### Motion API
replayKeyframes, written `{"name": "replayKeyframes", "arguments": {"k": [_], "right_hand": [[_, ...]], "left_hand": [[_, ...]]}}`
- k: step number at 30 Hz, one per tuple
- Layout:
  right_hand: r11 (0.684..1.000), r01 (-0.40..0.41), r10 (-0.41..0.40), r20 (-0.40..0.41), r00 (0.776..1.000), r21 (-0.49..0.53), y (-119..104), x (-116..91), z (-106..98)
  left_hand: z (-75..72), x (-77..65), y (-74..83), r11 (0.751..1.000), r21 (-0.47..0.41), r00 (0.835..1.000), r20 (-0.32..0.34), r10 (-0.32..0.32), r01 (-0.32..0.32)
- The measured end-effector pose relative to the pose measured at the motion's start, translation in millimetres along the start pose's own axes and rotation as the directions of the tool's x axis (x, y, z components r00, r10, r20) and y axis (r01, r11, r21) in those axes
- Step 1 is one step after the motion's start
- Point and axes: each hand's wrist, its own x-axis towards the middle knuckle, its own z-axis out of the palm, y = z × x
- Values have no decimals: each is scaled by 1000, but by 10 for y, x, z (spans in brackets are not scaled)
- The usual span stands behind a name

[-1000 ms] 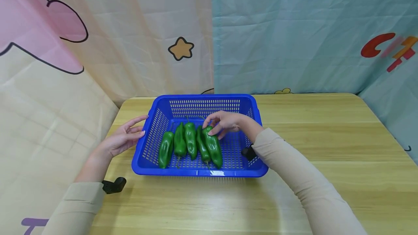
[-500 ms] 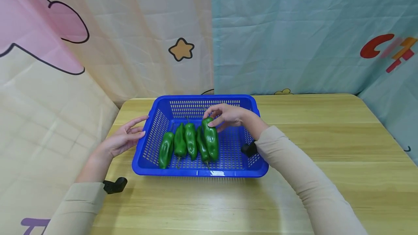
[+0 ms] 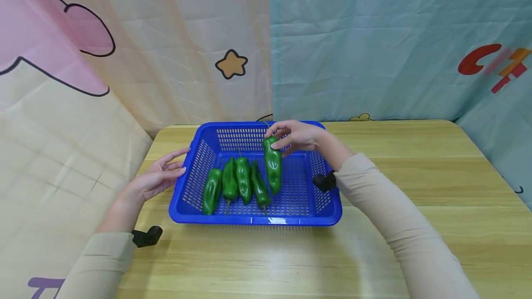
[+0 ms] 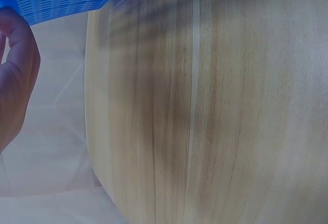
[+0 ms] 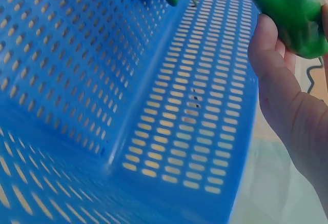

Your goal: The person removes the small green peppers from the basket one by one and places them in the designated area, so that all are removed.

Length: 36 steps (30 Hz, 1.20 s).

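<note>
My right hand (image 3: 297, 135) pinches a long green pepper (image 3: 273, 165) near its stem end, thumb on one side and fingertips on the other. This pepper hangs upright over the blue basket (image 3: 255, 220), raised above the others. Several more green peppers (image 3: 243, 180) lie side by side in the left and middle part of the basket. In the right wrist view the held pepper (image 5: 294, 8) shows close up between thumb and fingers. My left hand (image 3: 155, 176) touches the basket's left rim with extended thumb and forefinger; its other fingers are partly hidden.
The basket stands on a light wooden table (image 3: 399, 225), toward its back edge. Printed curtains (image 3: 357, 50) hang behind and at both sides. A dark wrist mount (image 3: 147, 236) sits on the left wrist, and another wrist mount (image 3: 324, 182) on the right reaches over the basket's rim.
My right hand has lifted its green pepper up and toward the basket's back, away from the pepper beside it. The left hand stays at the rim.
</note>
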Motion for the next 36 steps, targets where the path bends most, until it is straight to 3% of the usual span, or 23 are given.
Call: {"name": "replayKeyframes", "arguments": {"k": [16,27,36], "right_hand": [[1000,8,-9,-45,999,-27,-167,-263,-243],[1000,30,-31,-100,995,-6,-141,-446,-442],[999,53,-51,-139,989,9,-147,-583,-571]], "left_hand": [[-25,15,12,996,83,999,-46,-21,25],[-15,12,25,987,152,994,-103,-28,44],[-10,12,29,987,153,993,-118,-32,50]]}}
